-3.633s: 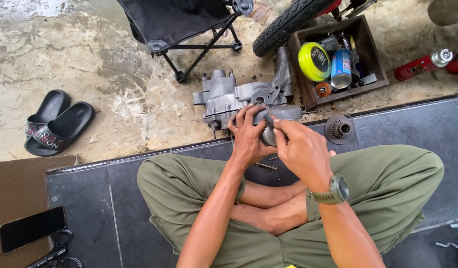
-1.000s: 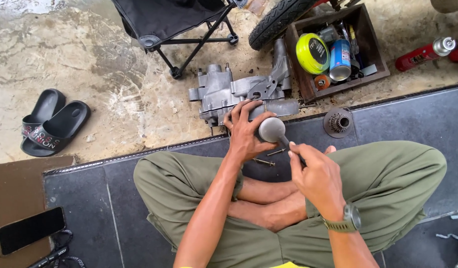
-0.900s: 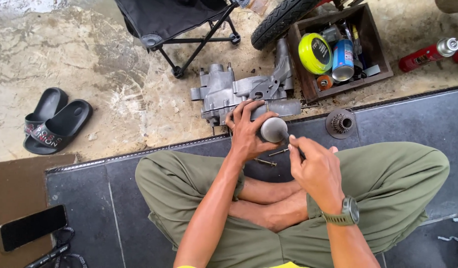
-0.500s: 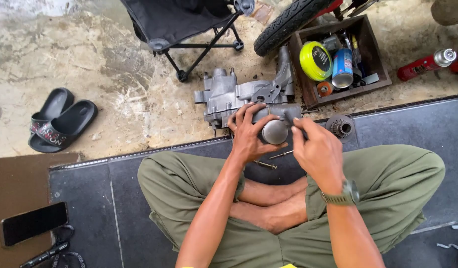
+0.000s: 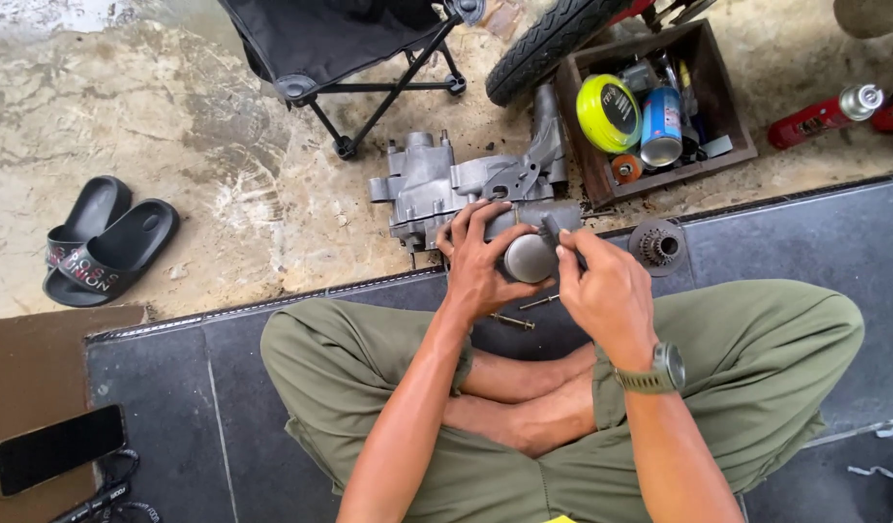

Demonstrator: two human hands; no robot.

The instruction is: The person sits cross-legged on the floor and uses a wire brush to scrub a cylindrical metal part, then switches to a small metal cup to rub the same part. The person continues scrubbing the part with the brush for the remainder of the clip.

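Person is sitting cross-legged on a dark mat (image 5: 785,242), olive trousers (image 5: 775,339) filling the lower frame. Concrete floor (image 5: 175,107) is lying beyond the mat edge. A folding chair (image 5: 340,39) is standing at top, a tyre (image 5: 553,39) beside it. A grey engine casing (image 5: 437,184) is lying on the concrete just past the mat. A wooden box (image 5: 727,107) is sitting right of it, holding a yellow tape roll (image 5: 609,112) and a blue can (image 5: 661,124). Black sandals (image 5: 103,242) are lying at left, a phone (image 5: 54,448) at lower left. Left hand (image 5: 480,266) is gripping a round metal cylinder (image 5: 530,258), fingers clamped around it, held above the mat in front of the casing. Right hand (image 5: 606,291) is pinching a small dark part (image 5: 551,229) at the cylinder's top edge, fingertips together on it. A gear (image 5: 657,245) is lying on the mat just right. Two bolts (image 5: 524,312) are lying under the hands.
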